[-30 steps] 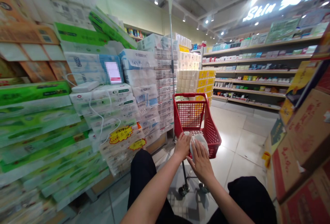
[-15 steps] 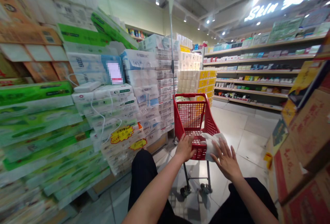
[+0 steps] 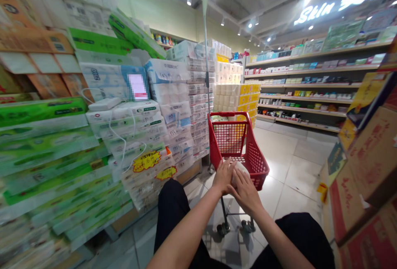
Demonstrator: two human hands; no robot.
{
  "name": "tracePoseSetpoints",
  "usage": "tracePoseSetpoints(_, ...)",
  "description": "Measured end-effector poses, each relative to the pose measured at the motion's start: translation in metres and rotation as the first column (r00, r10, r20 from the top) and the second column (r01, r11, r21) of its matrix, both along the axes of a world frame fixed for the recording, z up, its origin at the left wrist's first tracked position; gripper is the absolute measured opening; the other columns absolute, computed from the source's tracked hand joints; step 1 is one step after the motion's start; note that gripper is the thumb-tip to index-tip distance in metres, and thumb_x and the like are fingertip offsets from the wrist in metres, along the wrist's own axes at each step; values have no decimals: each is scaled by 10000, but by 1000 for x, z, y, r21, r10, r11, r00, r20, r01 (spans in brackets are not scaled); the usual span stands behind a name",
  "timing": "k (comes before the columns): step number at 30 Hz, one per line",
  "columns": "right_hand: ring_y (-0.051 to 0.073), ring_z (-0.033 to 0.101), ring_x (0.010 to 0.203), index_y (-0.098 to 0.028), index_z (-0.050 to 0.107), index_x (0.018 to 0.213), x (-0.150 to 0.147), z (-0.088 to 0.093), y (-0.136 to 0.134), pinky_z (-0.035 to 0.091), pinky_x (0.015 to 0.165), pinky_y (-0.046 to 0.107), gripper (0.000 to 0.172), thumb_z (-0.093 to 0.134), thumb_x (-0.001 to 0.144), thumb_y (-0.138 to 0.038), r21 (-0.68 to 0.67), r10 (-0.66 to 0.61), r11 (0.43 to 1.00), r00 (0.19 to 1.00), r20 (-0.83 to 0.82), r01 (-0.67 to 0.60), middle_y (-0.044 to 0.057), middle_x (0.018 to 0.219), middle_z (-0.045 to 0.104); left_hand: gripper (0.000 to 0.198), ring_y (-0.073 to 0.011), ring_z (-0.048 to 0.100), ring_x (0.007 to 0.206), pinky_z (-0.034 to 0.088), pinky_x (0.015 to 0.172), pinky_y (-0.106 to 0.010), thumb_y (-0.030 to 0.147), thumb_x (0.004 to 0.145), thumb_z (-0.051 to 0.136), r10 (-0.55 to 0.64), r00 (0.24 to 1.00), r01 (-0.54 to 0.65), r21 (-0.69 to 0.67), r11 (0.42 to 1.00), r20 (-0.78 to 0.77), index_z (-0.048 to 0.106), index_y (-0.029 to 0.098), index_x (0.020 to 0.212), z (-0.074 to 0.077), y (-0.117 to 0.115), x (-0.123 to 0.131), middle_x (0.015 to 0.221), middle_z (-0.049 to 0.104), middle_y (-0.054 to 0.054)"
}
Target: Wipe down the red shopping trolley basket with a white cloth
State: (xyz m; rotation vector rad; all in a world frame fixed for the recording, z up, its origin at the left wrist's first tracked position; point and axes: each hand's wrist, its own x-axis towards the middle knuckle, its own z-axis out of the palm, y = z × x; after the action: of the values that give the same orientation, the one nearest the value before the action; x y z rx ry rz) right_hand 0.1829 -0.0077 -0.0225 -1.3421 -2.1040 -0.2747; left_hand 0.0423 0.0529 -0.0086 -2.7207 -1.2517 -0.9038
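Note:
In front of me stands a red plastic shopping cart (image 3: 259,159) on dark metal legs with castors. My left hand (image 3: 222,177) grips the left part of its near rim, fingers pointing forward. Close against it, my right hand (image 3: 246,189) presses a white cloth (image 3: 241,169) onto the same rim, with its fingers bent over the cloth. My thumbs nearly meet. Both hands hide part of the cloth and of the rim beneath.
Packs of tissue paper (image 3: 176,114) are stacked high on the left, with a lit phone (image 3: 138,87), a white box (image 3: 105,104) and a white cable. Cardboard boxes (image 3: 376,157) line the right. Beyond are stocked shelves (image 3: 304,85) and a tiled floor (image 3: 281,153). A thin pole (image 3: 206,54) rises behind the cart.
My right hand has slid the white cloth left along the cart's near rim, from the right corner to beside my left hand. The left hand and the cart have hardly moved.

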Motion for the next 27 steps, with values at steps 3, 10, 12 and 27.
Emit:
tracePoseSetpoints(3, 200, 520, 1216, -267, 354, 1425, 24, 20, 11, 434, 992, 366, 478, 268, 978, -413, -76, 18, 997, 990, -138, -29, 45, 1373, 519, 670, -245, 424, 1269, 183, 1170, -488, 386, 834, 590, 58, 998, -57, 56, 997, -12, 330, 235, 1432, 2, -5, 1, 1353, 489, -85)
tracePoseSetpoints(10, 238, 500, 1180, -223, 606, 1044, 88, 12, 30, 277, 1097, 460, 372, 285, 978, -397, 38, -171, 985, 984, 39, 170, 62, 1073, 650, 379, -266, 420, 1241, 180, 1150, -514, 340, 799, 641, 42, 974, -10, 143, 990, -221, 591, 274, 1169, 25, -18, 5, 1388, 459, -35)
tracePoseSetpoints(12, 228, 507, 1139, -230, 600, 1037, 88, 6, 27, 225, 1118, 469, 347, 286, 981, -365, 53, -157, 987, 978, 136, 151, 56, 1061, 642, 406, -283, 418, 1249, 243, 1120, -493, 322, 808, 622, 35, 946, 5, 124, 992, -321, 568, 205, 1193, 29, -19, 19, 1377, 461, -101)
tracePoseSetpoints(27, 189, 513, 1055, -277, 524, 1175, 83, 3, 25, 221, 1110, 427, 377, 255, 978, -450, -32, -152, 987, 986, 72, 155, 22, 1167, 580, 494, -214, 586, 949, 469, 790, -357, 251, 951, 382, -61, 931, 126, 159, 979, -359, 290, 204, 1434, 4, -16, 36, 1170, 574, -107)
